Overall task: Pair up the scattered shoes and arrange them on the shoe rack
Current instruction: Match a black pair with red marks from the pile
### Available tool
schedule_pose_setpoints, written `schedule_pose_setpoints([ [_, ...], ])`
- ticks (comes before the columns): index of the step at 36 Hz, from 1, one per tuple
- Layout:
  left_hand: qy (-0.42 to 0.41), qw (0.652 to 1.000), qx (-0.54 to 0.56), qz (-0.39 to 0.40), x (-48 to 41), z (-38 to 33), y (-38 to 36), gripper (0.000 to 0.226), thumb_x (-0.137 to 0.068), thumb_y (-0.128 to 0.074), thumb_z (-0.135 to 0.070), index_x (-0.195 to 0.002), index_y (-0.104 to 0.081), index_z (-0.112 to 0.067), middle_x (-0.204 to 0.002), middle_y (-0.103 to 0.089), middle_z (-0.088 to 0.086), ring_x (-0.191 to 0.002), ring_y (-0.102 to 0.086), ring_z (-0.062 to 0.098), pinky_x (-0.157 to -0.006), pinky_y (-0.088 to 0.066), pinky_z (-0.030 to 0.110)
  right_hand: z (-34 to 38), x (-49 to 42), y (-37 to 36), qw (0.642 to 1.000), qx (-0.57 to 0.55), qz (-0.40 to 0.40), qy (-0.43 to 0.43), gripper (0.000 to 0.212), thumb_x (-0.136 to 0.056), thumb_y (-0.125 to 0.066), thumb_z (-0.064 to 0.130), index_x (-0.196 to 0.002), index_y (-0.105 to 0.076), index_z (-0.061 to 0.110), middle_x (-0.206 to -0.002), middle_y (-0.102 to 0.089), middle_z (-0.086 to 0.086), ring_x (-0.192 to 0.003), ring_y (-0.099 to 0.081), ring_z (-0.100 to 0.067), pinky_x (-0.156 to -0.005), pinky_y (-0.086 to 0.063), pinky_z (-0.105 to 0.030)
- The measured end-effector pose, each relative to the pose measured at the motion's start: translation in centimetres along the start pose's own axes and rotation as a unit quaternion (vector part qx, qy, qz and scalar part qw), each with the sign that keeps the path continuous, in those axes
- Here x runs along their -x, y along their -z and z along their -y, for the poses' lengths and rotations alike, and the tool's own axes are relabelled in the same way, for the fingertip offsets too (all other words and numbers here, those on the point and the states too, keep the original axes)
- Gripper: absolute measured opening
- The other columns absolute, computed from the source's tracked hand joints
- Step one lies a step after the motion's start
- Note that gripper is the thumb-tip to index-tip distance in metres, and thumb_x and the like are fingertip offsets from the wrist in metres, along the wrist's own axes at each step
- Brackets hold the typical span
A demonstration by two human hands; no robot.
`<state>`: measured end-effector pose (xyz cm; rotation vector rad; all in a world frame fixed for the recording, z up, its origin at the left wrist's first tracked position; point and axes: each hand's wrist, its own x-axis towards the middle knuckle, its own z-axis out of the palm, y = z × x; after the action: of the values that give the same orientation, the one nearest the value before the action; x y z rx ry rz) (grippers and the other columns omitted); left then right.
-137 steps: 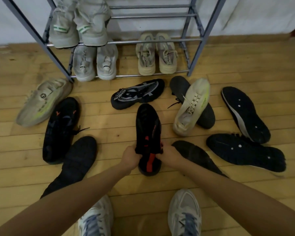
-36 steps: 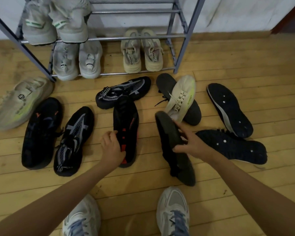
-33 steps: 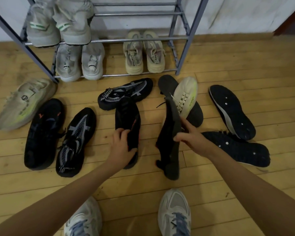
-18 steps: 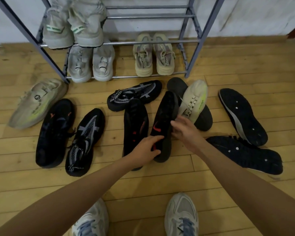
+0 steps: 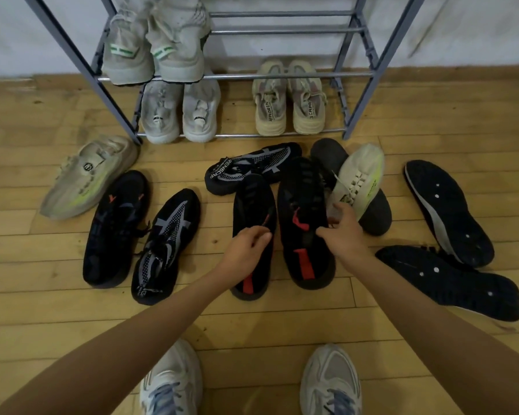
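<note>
From the head camera, the shoe rack stands against the wall at the top of the view, and everything else lies on the wooden floor in front of it. On the rack's upper bar sits a grey pair with green stripes; below it, on the bottom shelf, a pale grey pair, and to the right of that a beige pair.

Straight out from the rack's middle, two black shoes with red tabs lie side by side, toes toward the rack: the left one and the right one. The left hand rests on the left one with fingers curled at its opening; whether it truly grips is hard to tell. The right hand pinches the right shoe's collar.

Between these and the rack lies a black-and-grey patterned shoe; its match lies off to the left of the rack's front, beside a black shoe with orange marks and a beige shoe with a lime stripe. Right of the rack's front, a cream shoe lies atop a dark shoe, with two dark shoes sole-up beyond.
</note>
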<state>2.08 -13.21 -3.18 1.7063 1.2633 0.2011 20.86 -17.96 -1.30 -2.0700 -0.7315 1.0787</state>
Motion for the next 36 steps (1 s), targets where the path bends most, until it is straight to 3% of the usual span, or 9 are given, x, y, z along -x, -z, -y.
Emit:
schedule_pose_setpoints([
  [4,0.022,0.99,0.132,0.051,0.5,-1.2,1.1,0.049,-0.088,-0.057,-0.046,-0.131,-0.047,-0.024,-0.112,-0.058,-0.014,-0.105,-0.058,0.006,-0.088,-0.05,0.024,1.7,0.5,-0.1,0.998,-0.028,0.008,0.051,0.059,-0.085,-0.063,0.003,-0.136,-0.038,0.021,-0.11,-0.047,0.007,-0.101,-0.049,-0.011,-0.075,-0.047,-0.023],
  [7,0.033,0.985,0.167,0.027,0.5,-1.3,1.9,0.057,-0.083,-0.069,-0.031,-0.132,-0.042,-0.025,-0.107,-0.058,-0.011,-0.098,-0.061,0.008,-0.08,-0.056,0.028,2.9,0.7,-1.3,0.996,-0.032,0.021,0.078,0.045,-0.085,-0.064,0.005,-0.124,-0.046,0.017,-0.106,-0.051,0.007,-0.094,-0.051,-0.007,-0.065,-0.042,-0.014],
  [11,0.079,0.964,0.255,-0.003,0.5,-0.2,3.9,0.055,-0.086,-0.064,-0.011,-0.134,-0.041,-0.024,-0.121,-0.055,-0.001,-0.104,-0.061,0.018,-0.077,-0.057,0.03,3.9,0.8,-4.0,0.994,-0.043,0.038,0.095,0.028,-0.085,-0.064,0.006,-0.108,-0.05,0.015,-0.103,-0.053,0.005,-0.091,-0.051,-0.005,-0.068,-0.043,-0.012],
  [17,0.119,0.939,0.317,-0.062,1.6,3.6,6.4,0.054,-0.087,-0.056,0.003,-0.134,-0.044,-0.021,-0.121,-0.057,0.002,-0.103,-0.062,0.018,-0.076,-0.055,0.032,4.9,1.0,-8.7,0.989,-0.003,0.122,0.089,0.029,-0.086,-0.067,0.022,-0.109,-0.051,0.016,-0.093,-0.052,0.013,-0.085,-0.052,0.003,-0.065,-0.04,-0.008],
  [23,0.134,0.972,0.132,-0.14,2.3,7.7,8.8,0.064,-0.087,-0.052,0.005,-0.143,-0.034,-0.022,-0.133,-0.052,0.0,-0.123,-0.049,0.018,-0.096,-0.048,0.037,1.8,1.7,-10.1,0.983,0.128,0.133,0.019,0.048,-0.083,-0.068,0.03,-0.122,-0.048,0.01,-0.116,-0.056,-0.004,-0.104,-0.055,-0.017,-0.083,-0.047,-0.028],
  [27,0.142,0.982,0.038,-0.121,2.4,8.7,8.6,0.06,-0.087,-0.056,-0.001,-0.141,-0.035,-0.017,-0.134,-0.052,0.004,-0.123,-0.051,0.023,-0.09,-0.046,0.031,-0.8,2.3,-9.9,0.965,0.227,0.133,-0.017,0.062,-0.08,-0.071,0.027,-0.131,-0.041,0.009,-0.131,-0.045,-0.009,-0.126,-0.042,-0.03,-0.103,-0.043,-0.041],
  [29,0.14,0.984,-0.004,-0.11,2.3,9.1,8.2,0.064,-0.083,-0.061,-0.006,-0.14,-0.034,-0.018,-0.134,-0.052,0.005,-0.122,-0.052,0.024,-0.091,-0.047,0.033,-1.5,2.4,-9.8,0.967,0.208,0.129,-0.075,0.066,-0.078,-0.074,0.024,-0.128,-0.036,0.006,-0.129,-0.043,-0.011,-0.123,-0.044,-0.027,-0.096,-0.047,-0.036],
  [33,0.128,0.983,-0.1,-0.089,2.9,9.4,7.2,0.078,-0.08,-0.066,-0.016,-0.145,-0.025,-0.011,-0.134,-0.046,0.013,-0.122,-0.048,0.03,-0.1,-0.046,0.043,-2.2,2.6,-9.8,0.964,0.152,0.189,-0.112,0.031,-0.082,-0.07,0.011,-0.106,-0.05,0.01,-0.094,-0.057,0.003,-0.089,-0.056,-0.014,-0.058,-0.044,-0.018],
  [36,0.122,0.977,-0.153,-0.083,3.7,9.3,6.5,0.083,-0.084,-0.061,-0.011,-0.149,-0.011,-0.008,-0.14,-0.037,0.016,-0.129,-0.039,0.032,-0.108,-0.038,0.041,-2.5,2.8,-10.2,0.966,0.151,0.188,-0.094,0.03,-0.083,-0.067,0.008,-0.111,-0.055,0.013,-0.09,-0.06,0.003,-0.086,-0.057,-0.014,-0.053,-0.04,-0.016],
])
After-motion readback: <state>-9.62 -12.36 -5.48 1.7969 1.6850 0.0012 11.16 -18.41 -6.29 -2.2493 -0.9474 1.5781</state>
